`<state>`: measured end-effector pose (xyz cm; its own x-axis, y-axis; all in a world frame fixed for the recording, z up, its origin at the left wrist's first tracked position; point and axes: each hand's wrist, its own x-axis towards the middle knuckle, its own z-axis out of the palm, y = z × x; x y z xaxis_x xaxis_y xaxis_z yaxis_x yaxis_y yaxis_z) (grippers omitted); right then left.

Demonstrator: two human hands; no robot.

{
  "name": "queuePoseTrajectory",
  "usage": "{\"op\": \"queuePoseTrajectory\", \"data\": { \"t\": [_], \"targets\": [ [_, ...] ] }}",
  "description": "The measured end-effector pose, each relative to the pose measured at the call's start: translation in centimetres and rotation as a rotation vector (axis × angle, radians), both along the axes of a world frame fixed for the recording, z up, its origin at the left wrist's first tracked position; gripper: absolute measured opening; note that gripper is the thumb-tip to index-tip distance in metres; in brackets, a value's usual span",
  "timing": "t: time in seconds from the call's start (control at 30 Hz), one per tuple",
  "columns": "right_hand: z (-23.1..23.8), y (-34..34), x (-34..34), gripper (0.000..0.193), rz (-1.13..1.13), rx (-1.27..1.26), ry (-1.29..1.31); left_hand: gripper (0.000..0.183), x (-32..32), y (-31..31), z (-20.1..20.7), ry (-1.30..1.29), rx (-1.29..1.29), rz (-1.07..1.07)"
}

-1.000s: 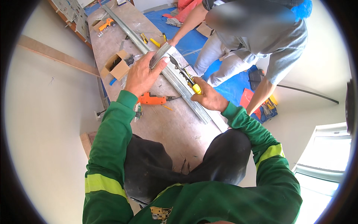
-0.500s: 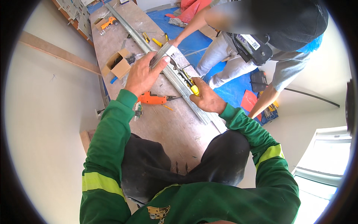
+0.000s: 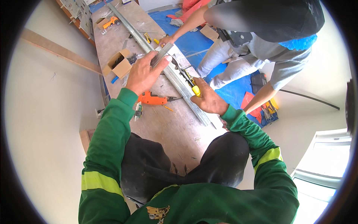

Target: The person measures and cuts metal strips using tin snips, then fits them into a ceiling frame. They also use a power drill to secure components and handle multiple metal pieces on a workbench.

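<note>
My left hand (image 3: 143,74) grips a short piece of metal channel (image 3: 162,54) between thumb and fingers, above the workbench. My right hand (image 3: 210,98) is closed round the yellow handles of tin snips (image 3: 195,89). The snips' dark head points up and left toward the channel piece; whether the jaws touch it I cannot tell. Beneath both hands a long galvanized metal profile (image 3: 194,106) lies along the bench. An orange pistol-shaped tool (image 3: 152,98) lies below my left hand.
A co-worker (image 3: 257,44) leans over the bench's right side, one hand (image 3: 167,40) by its edge. An open cardboard box (image 3: 121,67), yellow cutters (image 3: 147,37) and an orange tool (image 3: 110,22) lie on the bench (image 3: 164,127). Blue sheeting (image 3: 231,87) covers the floor.
My hands keep their grips on the channel piece and the snips, with barely any shift. The co-worker bends further, the far hand moving left and the near hand coming to the bench's edge.
</note>
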<state>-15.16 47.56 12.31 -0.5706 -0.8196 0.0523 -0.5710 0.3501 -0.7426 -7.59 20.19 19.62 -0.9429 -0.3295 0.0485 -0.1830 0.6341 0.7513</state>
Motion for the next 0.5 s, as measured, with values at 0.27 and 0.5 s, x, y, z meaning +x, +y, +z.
{"op": "queuePoseTrajectory", "data": {
  "t": [0.27, 0.5],
  "targets": [
    [0.6, 0.6, 0.3, 0.054, -0.056, 0.014, -0.095, 0.085, 0.4, 0.4, 0.6, -0.050, -0.039, -0.045],
    [-0.5, 0.7, 1.2, 0.042, -0.163, -0.032, -0.098, 0.075, 0.5, 1.2, 0.4, 0.059, 0.006, -0.111]
  ]
}}
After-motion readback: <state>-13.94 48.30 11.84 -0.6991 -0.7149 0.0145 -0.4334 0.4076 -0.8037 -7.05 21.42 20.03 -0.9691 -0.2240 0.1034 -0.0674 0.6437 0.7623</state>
